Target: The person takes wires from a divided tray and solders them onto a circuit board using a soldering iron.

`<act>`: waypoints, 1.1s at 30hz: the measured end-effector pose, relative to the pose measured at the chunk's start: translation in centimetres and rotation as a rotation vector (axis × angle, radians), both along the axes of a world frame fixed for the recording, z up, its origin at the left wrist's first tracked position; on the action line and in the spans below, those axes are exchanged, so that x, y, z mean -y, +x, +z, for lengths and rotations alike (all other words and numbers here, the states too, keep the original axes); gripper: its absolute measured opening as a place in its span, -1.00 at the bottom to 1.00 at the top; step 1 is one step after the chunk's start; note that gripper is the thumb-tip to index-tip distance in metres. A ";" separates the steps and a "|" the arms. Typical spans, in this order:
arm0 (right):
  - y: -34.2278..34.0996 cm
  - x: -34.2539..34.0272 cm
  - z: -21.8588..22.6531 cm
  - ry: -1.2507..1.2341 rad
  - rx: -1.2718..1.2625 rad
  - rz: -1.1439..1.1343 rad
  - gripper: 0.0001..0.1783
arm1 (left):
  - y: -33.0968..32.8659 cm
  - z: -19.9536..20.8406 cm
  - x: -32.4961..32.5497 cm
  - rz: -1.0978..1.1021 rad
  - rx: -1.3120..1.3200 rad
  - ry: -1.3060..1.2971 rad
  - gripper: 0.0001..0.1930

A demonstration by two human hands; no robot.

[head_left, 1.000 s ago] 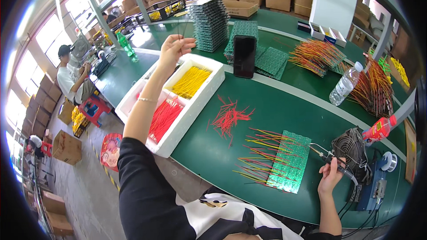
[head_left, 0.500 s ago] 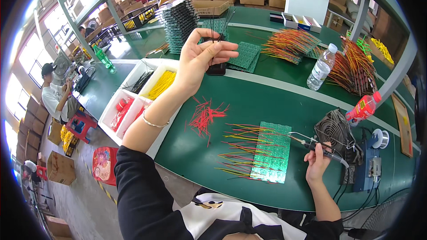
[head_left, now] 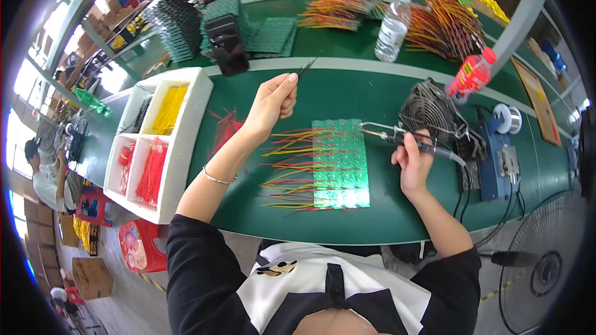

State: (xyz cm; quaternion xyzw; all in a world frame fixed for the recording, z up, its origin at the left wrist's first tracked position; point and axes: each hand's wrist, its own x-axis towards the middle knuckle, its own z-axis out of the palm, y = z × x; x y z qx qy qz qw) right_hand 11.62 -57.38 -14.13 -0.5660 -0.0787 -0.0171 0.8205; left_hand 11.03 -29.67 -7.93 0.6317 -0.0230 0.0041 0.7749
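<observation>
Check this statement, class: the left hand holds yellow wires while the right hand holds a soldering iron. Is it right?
Not quite: the head view shows the left hand holding black wires, not yellow ones. The right hand does hold a soldering iron.

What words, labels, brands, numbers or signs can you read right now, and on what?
I copy out no lettering; here is where I looked:
Clear bottle: printed label, too small to read reliably.
Red bottle: printed label, small and blurred.
Green board: any markings are too small to read.

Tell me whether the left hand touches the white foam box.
Apart: the head view shows green tabletop between the left hand and the white foam box.
</observation>
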 end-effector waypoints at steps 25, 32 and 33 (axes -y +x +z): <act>0.5 -0.6 -1.1 -0.051 -0.101 0.016 -0.79 | -0.5 -7.8 2.7 0.089 0.256 0.833 -0.93; 0.5 -0.4 -1.3 -0.046 -0.075 -0.011 -0.78 | -0.5 -7.0 2.7 0.109 0.263 0.782 -0.90; 0.5 -0.5 -1.4 -0.043 -0.082 -0.030 -0.78 | -0.5 -7.1 2.7 0.109 0.259 0.779 -0.90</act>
